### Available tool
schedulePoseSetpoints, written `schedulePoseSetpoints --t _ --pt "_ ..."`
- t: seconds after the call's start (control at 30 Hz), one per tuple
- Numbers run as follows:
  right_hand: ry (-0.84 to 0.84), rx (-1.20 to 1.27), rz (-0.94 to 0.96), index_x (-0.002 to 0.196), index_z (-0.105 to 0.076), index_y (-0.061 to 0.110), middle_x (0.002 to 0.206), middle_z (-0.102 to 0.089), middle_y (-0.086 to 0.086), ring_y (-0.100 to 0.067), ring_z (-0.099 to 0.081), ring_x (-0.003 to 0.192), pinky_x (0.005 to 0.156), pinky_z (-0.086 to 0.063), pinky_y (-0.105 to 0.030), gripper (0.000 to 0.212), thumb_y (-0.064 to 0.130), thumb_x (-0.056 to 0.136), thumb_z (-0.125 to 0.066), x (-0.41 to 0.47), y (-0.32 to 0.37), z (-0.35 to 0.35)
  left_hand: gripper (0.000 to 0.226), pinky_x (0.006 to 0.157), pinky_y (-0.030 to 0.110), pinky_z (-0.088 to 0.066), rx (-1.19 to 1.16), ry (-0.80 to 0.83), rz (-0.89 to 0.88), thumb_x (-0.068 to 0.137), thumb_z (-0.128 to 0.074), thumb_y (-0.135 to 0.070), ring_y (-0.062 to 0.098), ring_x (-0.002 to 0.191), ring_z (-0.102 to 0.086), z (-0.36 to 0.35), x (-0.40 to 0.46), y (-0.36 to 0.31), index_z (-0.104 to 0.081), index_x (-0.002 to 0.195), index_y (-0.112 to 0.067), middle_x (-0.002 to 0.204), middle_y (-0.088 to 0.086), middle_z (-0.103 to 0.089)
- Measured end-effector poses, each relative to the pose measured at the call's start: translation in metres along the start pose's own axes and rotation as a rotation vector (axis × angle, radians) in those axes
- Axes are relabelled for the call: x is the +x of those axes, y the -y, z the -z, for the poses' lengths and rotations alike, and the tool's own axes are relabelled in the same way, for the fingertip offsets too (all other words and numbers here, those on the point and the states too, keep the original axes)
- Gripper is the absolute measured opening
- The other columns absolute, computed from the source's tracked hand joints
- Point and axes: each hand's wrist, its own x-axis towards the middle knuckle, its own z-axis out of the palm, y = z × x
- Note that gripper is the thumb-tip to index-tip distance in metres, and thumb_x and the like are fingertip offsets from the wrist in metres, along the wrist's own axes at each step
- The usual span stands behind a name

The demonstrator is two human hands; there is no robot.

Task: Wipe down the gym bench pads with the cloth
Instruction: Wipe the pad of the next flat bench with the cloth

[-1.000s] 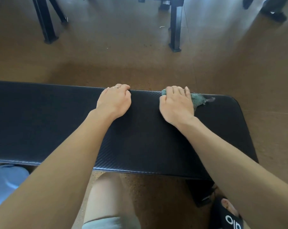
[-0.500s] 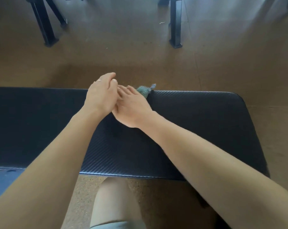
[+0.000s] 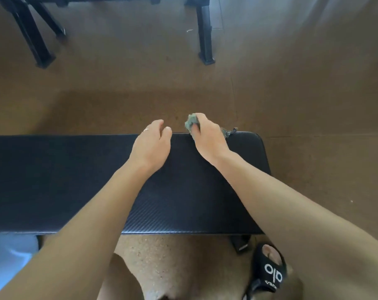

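A long black bench pad [image 3: 53, 180] with a woven texture lies across the view, its right end rounded. My right hand [image 3: 207, 139] is closed on a small grey-green cloth [image 3: 191, 123] at the pad's far edge, near the right end; a frayed corner of the cloth sticks out to the right of the hand. My left hand [image 3: 152, 146] rests at the same far edge, just left of the right hand, fingers loosely curled over the edge and holding nothing. A ring shows on one finger.
Brown floor surrounds the bench. Black metal legs of other gym equipment [image 3: 205, 40] stand on the floor beyond. My knee and a foot in a black slide sandal [image 3: 268, 271] are below the near edge. A light blue fabric [image 3: 8, 263] shows at bottom left.
My right hand swept left to meet the left hand, then moved back right along the far edge with the cloth bunched in it. The left hand stayed near the middle of the edge.
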Motion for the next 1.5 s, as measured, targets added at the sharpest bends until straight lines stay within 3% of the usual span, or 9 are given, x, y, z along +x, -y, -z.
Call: schedulePoseSetpoints --t 0.13,0.23,0.3,0.37,0.5,0.6,0.77,1.0,1.5 --pt "0.071 0.998 -0.578 0.131 -0.055 0.004 0.118 -0.064 -0.015 -0.021 -0.063 0.086 0.072 -0.054 -0.032 0.034 0.023 0.108 -0.039 0.009 0.04 0.066 0.055 0.098 0.028 -0.03 -0.228 0.048 0.144 0.109 -0.035 -0.042 0.011 0.129 -0.04 0.02 -0.015 -0.061 -0.027 0.16 -0.023 0.153 -0.006 -0.042" --pt "0.308 1.478 -0.665 0.105 -0.068 0.002 0.104 -0.069 -0.017 -0.027 -0.067 0.089 0.09 -0.053 -0.041 0.047 0.035 0.108 -0.035 -0.024 0.074 0.124 0.067 0.106 0.032 -0.034 -0.406 0.115 0.224 0.096 -0.05 -0.055 0.009 0.124 -0.047 0.039 -0.029 -0.117 -0.032 0.155 -0.028 0.135 -0.015 -0.049" --pt "0.411 1.577 -0.687 0.114 -0.068 0.002 0.114 -0.07 -0.019 -0.032 -0.069 0.102 0.102 -0.051 -0.047 0.059 0.051 0.106 -0.037 -0.044 0.101 0.167 0.083 0.108 0.045 -0.046 -0.541 0.151 0.311 0.073 -0.061 -0.067 0.019 0.121 -0.06 0.058 -0.04 -0.151 -0.043 0.146 -0.031 0.134 -0.007 -0.06" --pt "0.486 1.548 -0.653 0.128 -0.062 0.004 0.126 -0.064 -0.019 -0.033 -0.063 0.114 0.113 -0.044 -0.051 0.058 0.054 0.103 -0.047 -0.059 0.131 0.213 0.077 0.101 0.053 -0.054 -0.65 0.178 0.373 0.065 -0.07 -0.063 0.028 0.114 -0.067 0.08 -0.053 -0.184 -0.055 0.13 -0.025 0.128 0.005 -0.067" --pt "0.533 1.339 -0.619 0.136 -0.056 -0.004 0.132 -0.063 -0.024 -0.037 -0.061 0.12 0.116 -0.041 -0.055 0.042 0.02 0.101 -0.055 -0.077 0.169 0.291 0.037 0.096 0.046 -0.058 -0.576 0.149 0.382 0.077 -0.078 -0.038 0.028 0.108 -0.069 0.121 -0.084 -0.258 -0.063 0.106 -0.019 0.114 0.008 -0.071" --pt "0.485 1.211 -0.688 0.138 -0.058 0.006 0.127 -0.071 -0.018 -0.032 -0.069 0.119 0.107 -0.051 -0.051 0.038 0.016 0.102 -0.052 -0.08 0.185 0.345 0.038 0.098 0.054 -0.056 -0.484 0.175 0.368 0.072 -0.079 -0.04 0.033 0.11 -0.068 0.14 -0.1 -0.312 -0.064 0.099 -0.018 0.111 0.01 -0.071" --pt "0.494 1.115 -0.727 0.131 -0.062 0.007 0.119 -0.075 -0.014 -0.029 -0.073 0.111 0.104 -0.053 -0.048 0.031 0.017 0.103 -0.057 -0.05 0.178 0.426 0.019 0.077 0.041 -0.052 -0.409 0.095 0.32 0.089 -0.075 -0.026 0.025 0.094 -0.066 0.135 -0.088 -0.386 -0.061 0.096 -0.015 0.106 0.009 -0.07" --pt "0.575 0.902 -0.648 0.126 -0.067 0.006 0.116 -0.076 -0.013 -0.03 -0.074 0.108 0.102 -0.055 -0.051 0.025 0.015 0.105 -0.057 0.018 0.134 0.533 0.015 0.094 0.052 -0.057 -0.414 0.089 0.318 0.094 -0.068 -0.013 0.029 0.105 -0.069 0.111 -0.056 -0.483 -0.065 0.104 -0.023 0.109 0.005 -0.07" --pt "0.563 0.806 -0.668 0.12 -0.07 0.01 0.108 -0.078 -0.012 -0.03 -0.076 0.1 0.093 -0.059 -0.051 0.022 0.021 0.102 -0.064 0.185 0.145 0.618 0.007 0.091 0.055 -0.057 -0.557 0.044 0.401 0.087 -0.062 -0.018 0.028 0.091 -0.061 0.128 0.079 -0.593 -0.056 0.084 -0.016 0.104 0.023 -0.065"
